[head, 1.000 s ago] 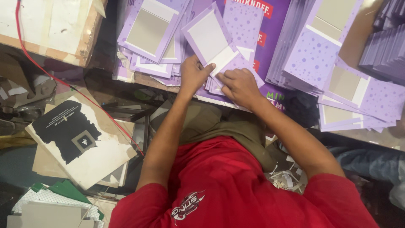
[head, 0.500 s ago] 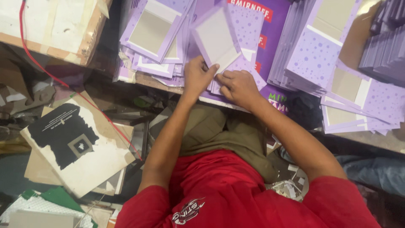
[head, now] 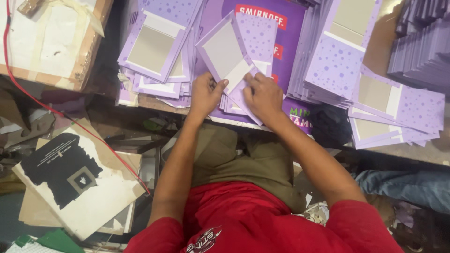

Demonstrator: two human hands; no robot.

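Lilac card is being handled at the near edge of the worktable (head: 154, 104): a folded card piece (head: 229, 54), grey on its inner panel and dotted purple on its flap, is held tilted above a low pile of the same pieces. The left hand (head: 205, 93) is closed on its lower edge, thumb on top; the right hand (head: 265, 96) is pressed flat just beside it, fingers spread on the sheets beneath, the two hands nearly touching. Whether the right hand grips anything cannot be told.

The piece is hemmed in on all sides. A fanned stack of cards (head: 154, 47) is spread to the left, overlapping the pile. A large purple printed sheet (head: 286, 33) is laid underneath and behind. A taller slanted stack (head: 337, 56) is crowded in on the right, with more loose cards (head: 398, 112) splayed beyond it and darker purple bundles (head: 424, 51) stacked in the far corner.

Off the table, a cardboard box (head: 51, 42) is seen at upper left, a red cable (head: 56, 112) is trailed down from it, and a black-and-white board (head: 75, 182) is propped on the cluttered floor. Blue cloth (head: 408, 187) is seen at lower right.
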